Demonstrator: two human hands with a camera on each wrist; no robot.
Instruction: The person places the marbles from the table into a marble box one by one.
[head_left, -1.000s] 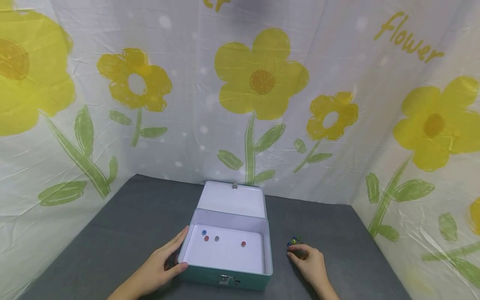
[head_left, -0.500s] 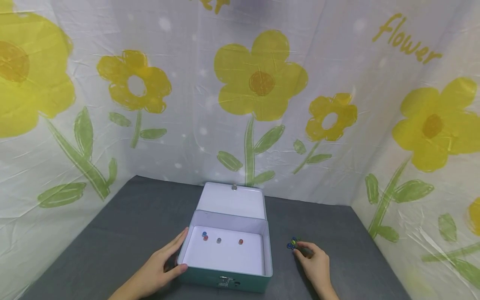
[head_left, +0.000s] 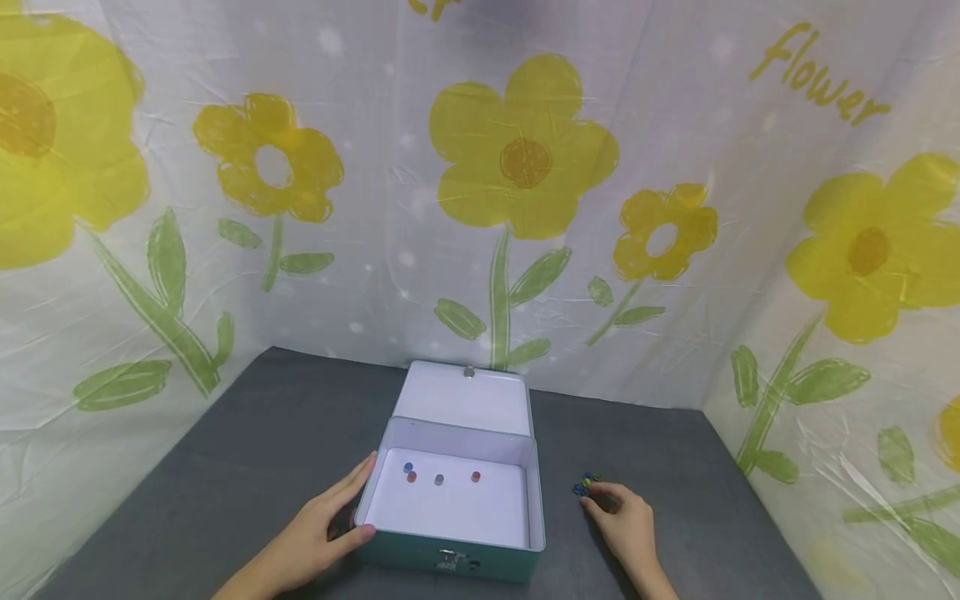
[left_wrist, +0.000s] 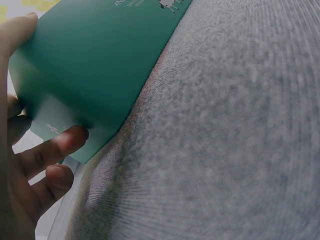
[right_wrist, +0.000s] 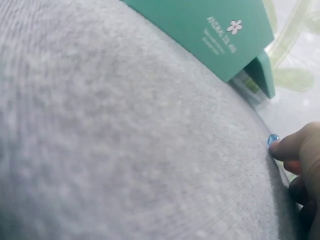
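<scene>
A green metal tin box (head_left: 450,556) with a white inside stands on the dark table, its lid (head_left: 465,398) folded back. My left hand (head_left: 311,529) grips the box's near left corner, thumb over the front rim and fingers along the left side. Inside the box lie a blue marble (head_left: 408,467), a grey marble (head_left: 439,480) and two red ones, one red marble (head_left: 476,477) apart at the right. My right hand (head_left: 626,521) has its thumb and index fingertips at a small cluster of blue and green marbles (head_left: 587,478). A blue marble (right_wrist: 272,139) shows at a fingertip in the right wrist view; I cannot tell whether it is pinched.
A grey-black cloth (head_left: 300,417) covers the table. White curtains (head_left: 375,250) printed with yellow flowers hang behind it and along both sides. The box's raised walls separate its inside from the marbles on the right.
The right hand has shifted slightly right and back toward the marble cluster. Inside the box, the right-hand red marble has rolled left and away, and the grey one slightly right. The left hand stays put.
</scene>
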